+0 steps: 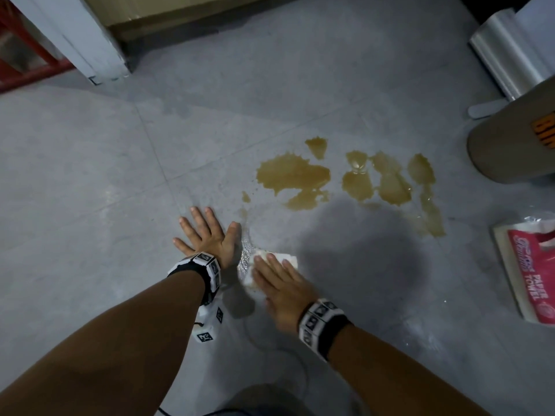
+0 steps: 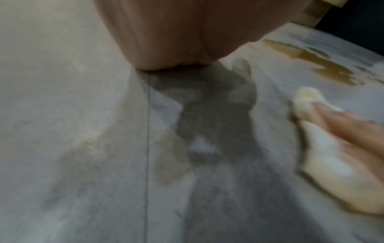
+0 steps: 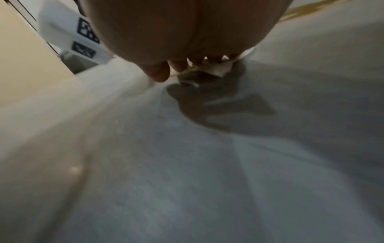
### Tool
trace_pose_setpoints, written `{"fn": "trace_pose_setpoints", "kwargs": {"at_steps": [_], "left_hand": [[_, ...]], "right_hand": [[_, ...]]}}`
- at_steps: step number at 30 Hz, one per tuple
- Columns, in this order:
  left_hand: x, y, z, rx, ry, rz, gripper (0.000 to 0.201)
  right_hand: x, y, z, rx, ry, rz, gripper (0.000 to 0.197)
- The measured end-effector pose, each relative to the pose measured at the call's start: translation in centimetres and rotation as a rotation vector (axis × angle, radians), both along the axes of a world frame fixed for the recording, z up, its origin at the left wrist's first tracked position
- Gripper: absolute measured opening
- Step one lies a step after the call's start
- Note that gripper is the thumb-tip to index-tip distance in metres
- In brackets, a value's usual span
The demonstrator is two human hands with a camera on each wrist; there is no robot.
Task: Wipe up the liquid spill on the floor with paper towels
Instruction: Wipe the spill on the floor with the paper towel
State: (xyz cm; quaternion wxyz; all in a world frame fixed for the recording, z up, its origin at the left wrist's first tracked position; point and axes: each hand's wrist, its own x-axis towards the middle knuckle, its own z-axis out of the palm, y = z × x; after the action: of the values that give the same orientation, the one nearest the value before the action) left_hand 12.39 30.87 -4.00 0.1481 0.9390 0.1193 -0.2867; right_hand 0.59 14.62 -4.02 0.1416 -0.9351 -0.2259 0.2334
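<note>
Right hand (image 1: 280, 291) flat on paper towel (image 1: 286, 259); wrist view apparently shows yellowing.

Dim indoor light; the head view is fairly sharp, bending at its edges, with a broad soft shadow (image 1: 360, 253) on the grey floor (image 1: 90, 175). A wet patch (image 1: 244, 250) glints. Both wrist views are blurred, grainy and strongly warped.

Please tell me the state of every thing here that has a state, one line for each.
Brown liquid spill: still in pools on the grey tiled floor, mostly unwiped.
Folded white paper towel: flat on floor, stained, under right hand.
Left hand: flat on floor, fingers spread.
Pink paper towel pack: torn open, lying on floor.
</note>
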Motion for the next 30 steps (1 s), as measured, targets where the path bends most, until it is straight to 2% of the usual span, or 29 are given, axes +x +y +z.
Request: {"fn": "trace_pose_setpoints", "kwargs": {"at_steps": [3,5,7,8,10,12,14,16,17,19,21,23,26,30], "left_hand": [[-0.4,-0.7,0.2,0.004,-0.096,0.017,0.102],[-0.7,-0.8,-1.0,0.022,-0.069,0.028,0.09],[-0.6,-0.6,-1.8,0.048,-0.022,0.049,0.078],[-0.4,-0.3,-1.8,0.065,-0.008,0.047,0.079],[0.2,0.4,-1.5,0.083,0.017,-0.004,0.079],[0.6,0.6,-1.0,0.006,0.064,0.0,0.077],[0.3,0.3,-0.3,0.006,0.045,0.009,0.075],[0.1,-0.1,-0.3,0.021,0.003,0.029,0.077],[0.1,-0.1,-0.3,0.016,0.0,0.027,0.084],[0.4,0.5,-0.4,-0.037,0.026,0.001,0.115],[0.6,1.0,-0.4,-0.065,0.045,-0.022,0.128],[0.5,0.7,-0.5,-0.044,0.042,-0.022,0.124],[0.5,0.0,0.2,0.006,0.075,-0.005,0.093],[0.9,0.5,0.4,-0.024,0.146,0.002,0.081]], "right_hand": [[0.0,-4.1,-0.9,-0.03,-0.066,-0.16,0.063],[3.2,-3.2,-0.9,-0.084,-0.041,-0.331,0.068],[5.7,0.2,-0.5,-0.123,0.011,-0.446,0.073],[6.3,1.9,-0.3,-0.122,0.047,-0.443,0.074],[5.2,4.2,0.3,-0.082,0.079,-0.309,0.071],[2.3,4.1,0.7,-0.053,0.087,-0.12,0.066],[0.6,1.8,0.6,-0.036,0.098,-0.016,0.065],[1.4,0.0,0.0,-0.042,0.057,-0.081,0.066],[2.7,-0.2,-0.2,-0.067,0.034,-0.167,0.066],[6.3,0.5,-0.5,-0.111,0.014,-0.316,0.065],[9.5,2.2,-0.5,-0.087,0.031,-0.385,0.066],[11.2,3.6,-0.4,-0.055,0.039,-0.387,0.064],[10.6,4.4,0.0,-0.066,0.05,-0.194,0.067],[3.9,4.3,1.3,0.009,0.034,0.053,0.075]]}}
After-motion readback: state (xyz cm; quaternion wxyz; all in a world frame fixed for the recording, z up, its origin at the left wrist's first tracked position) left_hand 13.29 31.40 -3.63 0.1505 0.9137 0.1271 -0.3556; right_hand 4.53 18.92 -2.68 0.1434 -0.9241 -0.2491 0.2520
